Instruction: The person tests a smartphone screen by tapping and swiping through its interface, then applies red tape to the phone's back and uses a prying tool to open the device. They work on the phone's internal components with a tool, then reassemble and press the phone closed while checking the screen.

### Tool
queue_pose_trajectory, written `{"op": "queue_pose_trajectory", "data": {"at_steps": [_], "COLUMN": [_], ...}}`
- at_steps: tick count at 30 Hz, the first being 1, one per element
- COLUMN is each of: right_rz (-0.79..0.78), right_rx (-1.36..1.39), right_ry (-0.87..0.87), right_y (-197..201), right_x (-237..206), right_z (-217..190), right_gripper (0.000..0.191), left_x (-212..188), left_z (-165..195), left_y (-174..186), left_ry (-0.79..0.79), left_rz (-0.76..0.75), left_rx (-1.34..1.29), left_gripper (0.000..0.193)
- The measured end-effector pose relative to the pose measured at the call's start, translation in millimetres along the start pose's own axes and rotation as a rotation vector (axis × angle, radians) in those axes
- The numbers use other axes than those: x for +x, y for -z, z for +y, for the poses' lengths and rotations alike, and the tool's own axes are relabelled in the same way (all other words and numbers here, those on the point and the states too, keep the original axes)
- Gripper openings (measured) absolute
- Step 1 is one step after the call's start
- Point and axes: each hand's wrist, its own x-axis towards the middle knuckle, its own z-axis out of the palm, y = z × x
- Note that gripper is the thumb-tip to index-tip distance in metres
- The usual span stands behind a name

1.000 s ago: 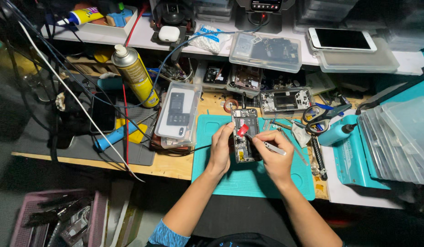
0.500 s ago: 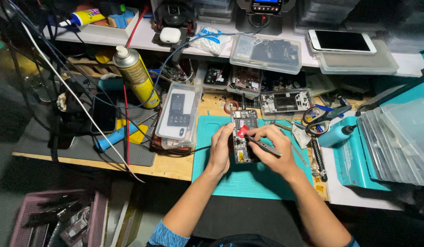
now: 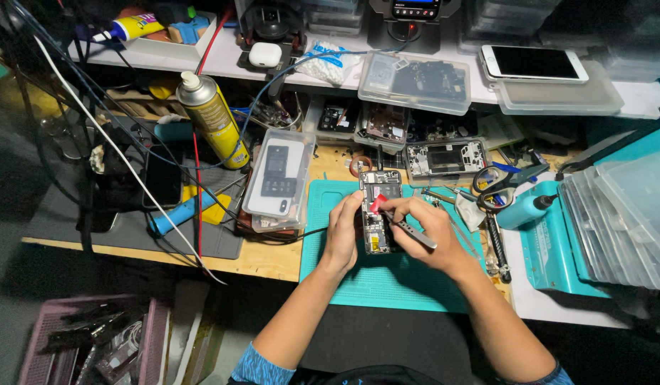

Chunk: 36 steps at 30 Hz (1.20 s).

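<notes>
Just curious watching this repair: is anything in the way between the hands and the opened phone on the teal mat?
Nothing visible. The left hand already grips the opened phone by its left edge, and the right hand brings metal tweezers straight onto its board beside a small red tab. The scissors lie off to the right.

Wooden bench [image 3: 266, 260] w/ white shelf [image 3: 223, 60] at back, dark floor below left, pink basket [image 3: 38, 342] there, light dim except over bench centre.
</notes>
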Motion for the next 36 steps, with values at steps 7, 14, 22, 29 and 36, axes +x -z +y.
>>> {"op": "queue_pose_trajectory", "data": {"at_steps": [7, 14, 22, 29, 36], "right_rz": [-0.037, -0.103, -0.165, -0.023, 0.245], "right_rx": [-0.046, -0.016, 0.002, 0.027, 0.136], "right_ry": [0.086, 0.042, 0.01, 0.011, -0.38], "right_y": [4, 1, 7, 22, 36], "right_x": [7, 9, 15, 11, -31], "right_z": [-8, -11, -14, -11, 57], "right_gripper": [0.017, 0.016, 0.015, 0.022, 0.043], "left_x": [1, 0, 3, 3, 9], "left_z": [0, -2, -6, 1, 19], "left_y": [-2, 1, 5, 1, 17], "left_ry": [0.038, 0.022, -0.001, 0.031, 0.13], "left_rz": [0.033, 0.01, 0.007, 0.014, -0.034], "left_rx": [0.043, 0.04, 0.035, 0.028, 0.053], "left_gripper": [0.03, 0.03, 0.028, 0.034, 0.041]}}
